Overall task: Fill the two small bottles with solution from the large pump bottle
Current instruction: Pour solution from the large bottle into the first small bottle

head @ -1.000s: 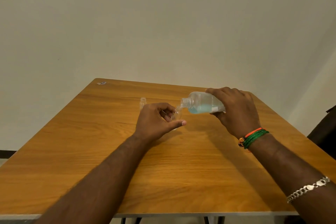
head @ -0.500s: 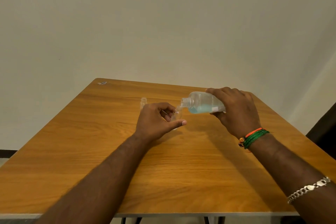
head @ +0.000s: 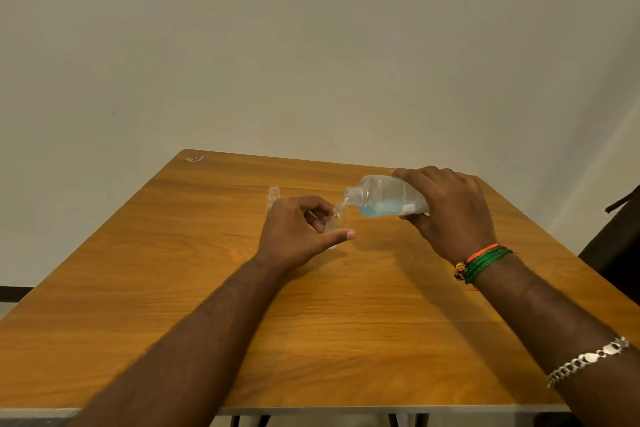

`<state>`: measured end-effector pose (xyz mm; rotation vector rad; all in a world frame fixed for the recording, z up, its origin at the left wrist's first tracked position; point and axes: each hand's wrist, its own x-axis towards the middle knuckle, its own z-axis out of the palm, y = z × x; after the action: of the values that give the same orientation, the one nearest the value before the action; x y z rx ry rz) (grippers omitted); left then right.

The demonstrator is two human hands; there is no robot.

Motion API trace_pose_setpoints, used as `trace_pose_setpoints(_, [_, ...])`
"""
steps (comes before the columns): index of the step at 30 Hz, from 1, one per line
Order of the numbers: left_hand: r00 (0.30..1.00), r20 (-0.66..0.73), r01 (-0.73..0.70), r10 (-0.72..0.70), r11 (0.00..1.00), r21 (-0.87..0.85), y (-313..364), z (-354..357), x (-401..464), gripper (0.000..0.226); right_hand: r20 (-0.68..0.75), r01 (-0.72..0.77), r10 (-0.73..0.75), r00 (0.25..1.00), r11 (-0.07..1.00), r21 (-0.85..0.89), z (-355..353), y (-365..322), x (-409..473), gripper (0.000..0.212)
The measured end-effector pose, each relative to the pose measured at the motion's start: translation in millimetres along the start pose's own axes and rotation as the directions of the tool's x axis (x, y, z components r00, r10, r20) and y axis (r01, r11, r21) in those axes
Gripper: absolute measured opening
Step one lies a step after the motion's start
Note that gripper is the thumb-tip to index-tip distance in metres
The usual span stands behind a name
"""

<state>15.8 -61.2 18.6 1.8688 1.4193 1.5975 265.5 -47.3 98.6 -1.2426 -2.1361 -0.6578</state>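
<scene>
Right hand (head: 450, 211) fingers wrapped round tilted large bottle (head: 388, 199), pump off. Left hand (head: 298, 232) fingers pinch first small bottle (head: 335, 222); fill level unclear. Second small bottle (head: 273, 196) looks empty, waiting.

The table (head: 207, 288) is showing warm orange-brown wood grain with a pale grey edge; on it, the clear large bottle (head: 388, 199) is holding pale blue liquid, and beside that bottle green and orange thread bands (head: 483, 262) are circling a wrist
</scene>
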Motion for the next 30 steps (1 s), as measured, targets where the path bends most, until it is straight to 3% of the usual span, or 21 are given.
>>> trace_pose_setpoints(30, [1.000, -0.011, 0.016, -0.016, 1.000, 0.015, -0.2, -0.1, -0.3, 0.045, 0.019, -0.001, 0.002, 1.000, 1.000, -0.007, -0.3, -1.3, 1.0, 0.070])
